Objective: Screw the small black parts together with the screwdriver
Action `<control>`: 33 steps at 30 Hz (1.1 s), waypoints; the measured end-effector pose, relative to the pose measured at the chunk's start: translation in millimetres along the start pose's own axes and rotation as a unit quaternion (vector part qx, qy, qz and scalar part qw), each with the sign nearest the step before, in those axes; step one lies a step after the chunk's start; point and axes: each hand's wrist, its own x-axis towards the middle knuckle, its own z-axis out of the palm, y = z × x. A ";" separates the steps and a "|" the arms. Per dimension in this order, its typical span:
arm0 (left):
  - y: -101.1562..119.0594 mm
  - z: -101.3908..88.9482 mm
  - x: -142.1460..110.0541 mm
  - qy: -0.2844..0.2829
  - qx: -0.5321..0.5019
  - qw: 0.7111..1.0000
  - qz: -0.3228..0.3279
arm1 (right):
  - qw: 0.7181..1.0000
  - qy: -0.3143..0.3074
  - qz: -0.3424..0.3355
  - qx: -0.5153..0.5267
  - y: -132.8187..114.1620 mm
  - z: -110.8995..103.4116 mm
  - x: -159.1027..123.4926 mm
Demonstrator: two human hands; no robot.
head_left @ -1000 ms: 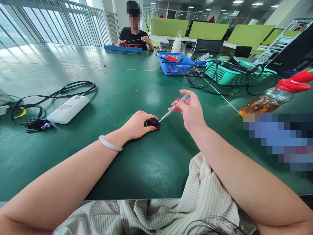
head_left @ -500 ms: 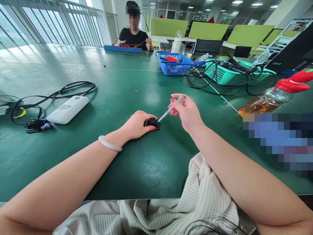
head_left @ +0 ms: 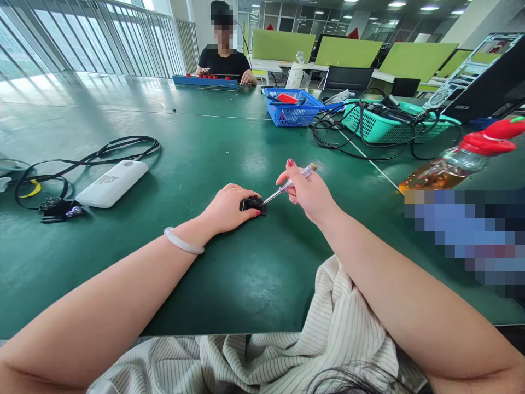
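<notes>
Black part, inward from the table's near edge, is clamped by the left hand; the right hand grips a screwdriver angled onto it.

Power bank left | workpiece middle | bottle right | baskets behind (rightward)

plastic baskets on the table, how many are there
2: a blue plastic basket towards the far side of the table, and a teal plastic basket to its right. No others show.
</notes>
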 end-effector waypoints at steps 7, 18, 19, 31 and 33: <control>-4.7 2.5 1.8 0.027 0.012 1.000 -0.002 | 0.996 -0.076 -0.053 -0.009 -4.1 1.7 -3.8; -2.8 2.0 0.6 0.027 0.016 1.000 -0.003 | 0.953 -0.194 -0.161 -0.170 -19.0 4.5 -19.2; -2.5 1.9 0.4 0.027 0.016 1.000 -0.004 | 0.952 -0.197 -0.160 -0.173 -18.5 4.3 -19.1; -6.7 3.5 2.3 0.029 0.004 0.999 0.020 | 0.958 -0.144 -0.180 -0.169 -15.5 5.4 -19.5; -7.7 3.8 2.3 0.029 0.007 0.999 0.017 | 0.961 -0.128 -0.175 -0.169 -16.8 6.1 -20.3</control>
